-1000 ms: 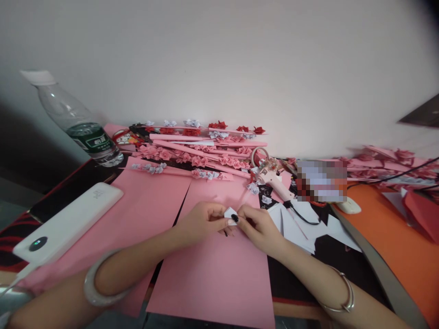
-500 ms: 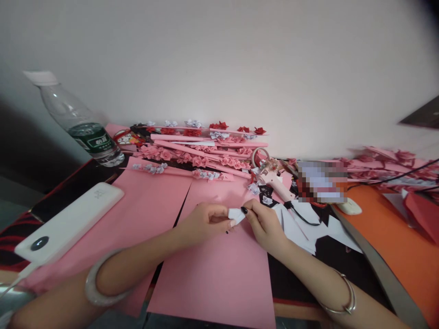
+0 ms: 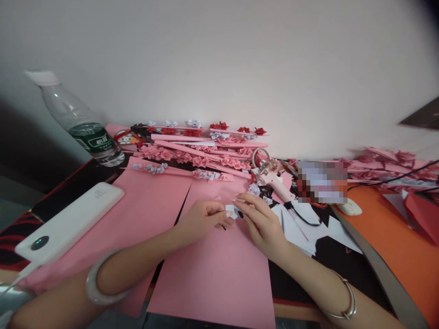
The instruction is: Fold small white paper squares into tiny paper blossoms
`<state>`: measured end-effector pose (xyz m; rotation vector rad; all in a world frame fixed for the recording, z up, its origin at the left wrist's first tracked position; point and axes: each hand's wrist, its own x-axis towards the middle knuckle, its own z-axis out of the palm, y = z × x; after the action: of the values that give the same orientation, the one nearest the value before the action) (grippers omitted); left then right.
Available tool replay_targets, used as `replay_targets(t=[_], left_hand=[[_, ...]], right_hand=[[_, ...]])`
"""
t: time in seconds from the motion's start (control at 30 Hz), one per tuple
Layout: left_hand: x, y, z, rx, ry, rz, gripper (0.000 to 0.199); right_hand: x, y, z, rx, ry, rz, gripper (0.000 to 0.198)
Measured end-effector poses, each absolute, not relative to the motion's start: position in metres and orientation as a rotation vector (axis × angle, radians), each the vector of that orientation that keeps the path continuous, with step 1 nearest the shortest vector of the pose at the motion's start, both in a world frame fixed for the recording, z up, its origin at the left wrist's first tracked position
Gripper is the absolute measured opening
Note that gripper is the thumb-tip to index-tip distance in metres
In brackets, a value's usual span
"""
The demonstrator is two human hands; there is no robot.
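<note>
At its three-o'clock fingertips, my left hand [image 3: 206, 217] pinches a white paper piece [image 3: 230, 210] above a pink sheet [image 3: 219, 278]; my right hand [image 3: 264, 224], fingers stretched toward ten o'clock, meets the piece, whether gripping I cannot tell.

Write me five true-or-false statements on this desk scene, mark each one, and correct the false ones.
1. The left hand pinches a small folded white paper piece. True.
2. The right hand grips the pale pink pistol-shaped glue gun. False: its fingertips are at the folded paper; the glue gun lies farther back.
3. A flat pink paper sheet lies below the folded paper. True.
4. The green-labelled clear plastic bottle stands right of the glue gun. False: the bottle stands left of it.
5. A white cable meets the near end of the white oblong power bank. True.
</note>
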<state>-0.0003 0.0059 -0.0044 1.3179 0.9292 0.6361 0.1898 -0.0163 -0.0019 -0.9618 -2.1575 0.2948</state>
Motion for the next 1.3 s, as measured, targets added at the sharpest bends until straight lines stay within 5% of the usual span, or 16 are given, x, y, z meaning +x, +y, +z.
replay_targets(t=[0.47, 1.3], left_hand=[[0.0004, 0.0047, -0.0024, 1.326, 0.951, 0.664, 0.019], [0.0001, 0.0038, -0.0023, 1.447, 1.009, 0.684, 0.019]], right_hand=[[0.1894, -0.0157, -0.0002, -0.965, -2.319, -0.011, 0.041], [0.1896, -0.0152, -0.0053, -0.980, -2.211, 0.178, 0.040]])
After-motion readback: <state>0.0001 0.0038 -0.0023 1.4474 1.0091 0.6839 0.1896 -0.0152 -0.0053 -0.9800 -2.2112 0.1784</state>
